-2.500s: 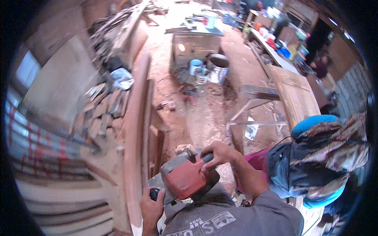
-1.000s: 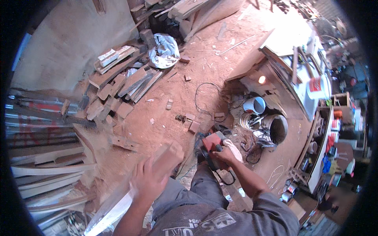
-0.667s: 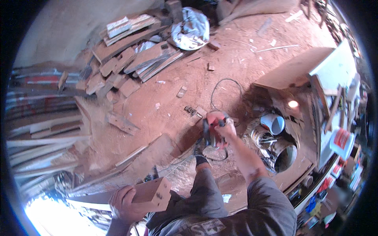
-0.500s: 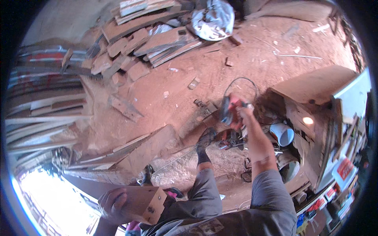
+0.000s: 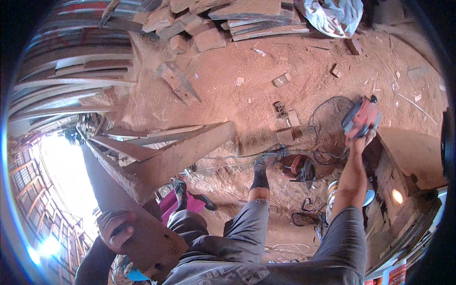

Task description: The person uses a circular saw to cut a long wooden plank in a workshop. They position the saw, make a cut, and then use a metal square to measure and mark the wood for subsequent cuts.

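My right hand [image 5: 362, 140], at the end of an outstretched arm, grips a red power tool [image 5: 365, 118] with a dark flat side. The tool is held out over the dusty ground at the right; blur hides its exact kind. At the lower left, my left hand [image 5: 115, 231] is closed over the edge of a thick wooden beam [image 5: 154, 240]. That beam slants along my left side, its near end close to my body and dark holes showing in it. A dark cord [image 5: 316, 111] loops on the ground beside the power tool.
Between my feet and the cord lies another red and black tool [image 5: 304, 168]. A broad plank [image 5: 190, 145] leans ahead of my left leg. Timber offcuts [image 5: 256, 14] and a white sack [image 5: 335, 16] are piled at the back; a wooden bench [image 5: 408, 156] stands right.
My right hand has swung the power tool outward to the right. The view has shifted, and the beam under my left hand now appears more steeply angled. My left hand keeps its hold.
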{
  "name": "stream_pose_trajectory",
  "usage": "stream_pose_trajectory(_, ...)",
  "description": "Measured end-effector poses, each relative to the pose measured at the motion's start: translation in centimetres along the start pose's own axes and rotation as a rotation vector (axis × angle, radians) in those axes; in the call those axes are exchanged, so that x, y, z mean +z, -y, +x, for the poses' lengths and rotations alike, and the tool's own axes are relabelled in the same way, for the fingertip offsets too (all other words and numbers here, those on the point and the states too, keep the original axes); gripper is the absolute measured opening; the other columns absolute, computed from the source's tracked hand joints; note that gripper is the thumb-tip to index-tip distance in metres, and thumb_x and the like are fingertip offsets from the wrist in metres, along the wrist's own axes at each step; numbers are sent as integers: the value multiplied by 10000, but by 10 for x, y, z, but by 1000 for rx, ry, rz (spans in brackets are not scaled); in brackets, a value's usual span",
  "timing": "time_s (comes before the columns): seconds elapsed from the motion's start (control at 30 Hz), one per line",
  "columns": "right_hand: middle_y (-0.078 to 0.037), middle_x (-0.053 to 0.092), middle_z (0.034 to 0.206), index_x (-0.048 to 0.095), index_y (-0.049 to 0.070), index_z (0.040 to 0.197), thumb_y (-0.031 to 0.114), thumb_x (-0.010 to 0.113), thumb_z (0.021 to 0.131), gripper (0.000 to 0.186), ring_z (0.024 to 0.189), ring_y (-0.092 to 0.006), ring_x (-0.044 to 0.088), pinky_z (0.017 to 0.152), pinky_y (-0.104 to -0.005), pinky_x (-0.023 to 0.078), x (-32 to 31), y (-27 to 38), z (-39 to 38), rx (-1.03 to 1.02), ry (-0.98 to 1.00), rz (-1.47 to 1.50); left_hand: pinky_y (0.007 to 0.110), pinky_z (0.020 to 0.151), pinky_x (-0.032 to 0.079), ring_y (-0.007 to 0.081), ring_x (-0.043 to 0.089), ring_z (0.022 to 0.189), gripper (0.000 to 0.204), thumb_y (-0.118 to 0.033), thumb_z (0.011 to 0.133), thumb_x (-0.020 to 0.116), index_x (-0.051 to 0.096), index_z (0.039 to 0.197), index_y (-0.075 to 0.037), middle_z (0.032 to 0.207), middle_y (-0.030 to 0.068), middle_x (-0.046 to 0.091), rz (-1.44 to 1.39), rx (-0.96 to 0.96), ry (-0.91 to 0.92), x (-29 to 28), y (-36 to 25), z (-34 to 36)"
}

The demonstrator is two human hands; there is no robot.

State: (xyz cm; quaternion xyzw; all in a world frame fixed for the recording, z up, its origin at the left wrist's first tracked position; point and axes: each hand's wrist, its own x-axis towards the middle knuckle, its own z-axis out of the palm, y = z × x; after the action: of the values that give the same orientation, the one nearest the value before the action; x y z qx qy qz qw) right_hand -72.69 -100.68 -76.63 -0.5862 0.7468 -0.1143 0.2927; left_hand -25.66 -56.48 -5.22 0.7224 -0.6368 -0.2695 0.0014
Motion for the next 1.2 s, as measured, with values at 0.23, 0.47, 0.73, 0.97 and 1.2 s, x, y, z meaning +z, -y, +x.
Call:
stream_pose_trajectory(0.23,-190,789,1062,775,22,1039,328,716,916,335,913,-374,773,810,-492,602,9,-37,-286,-18,548,-590,441,676,621,339,759,881,626,-336,699,841,614,1239,-113,1123,181,716,-37,-55,-114,-1,-15,-9)
stream_pose_trajectory(0.47,-215,715,1314,788,97,1166,473,701,942,446,1174,-392,702,1001,-472,555,41,2,-518,-239,1289,-237,404,826,605,271,725,1001,706,-421,654,814,666,1284,-137,1238,107,691,20,-28,-171,7,-21,-21)
stream_pose_trajectory(0.73,-227,714,1302,776,83,1186,470,695,944,464,1184,-402,693,1016,-476,545,20,95,-539,-461,1444,-533,495,1072,513,318,638,1221,732,-508,816,794,598,1399,-111,1331,118,632,-91,165,-653,41,-14,-37)
stream_pose_trajectory(0.97,-237,713,1293,766,70,1203,468,690,945,481,1192,-410,686,1030,-479,537,35,91,-562,-610,1491,-840,552,1063,461,368,609,1255,414,-279,825,822,713,1184,-104,1303,152,669,-566,60,-1620,192,-20,-138)
stream_pose_trajectory(1.2,-258,746,1161,733,3,1179,400,641,1005,444,1106,-373,720,964,-484,543,140,100,-662,-1008,1426,-1330,614,1126,390,416,505,1360,626,-508,805,772,690,1308,-146,1374,215,615,-949,-1223,-184,538,-38,-310)
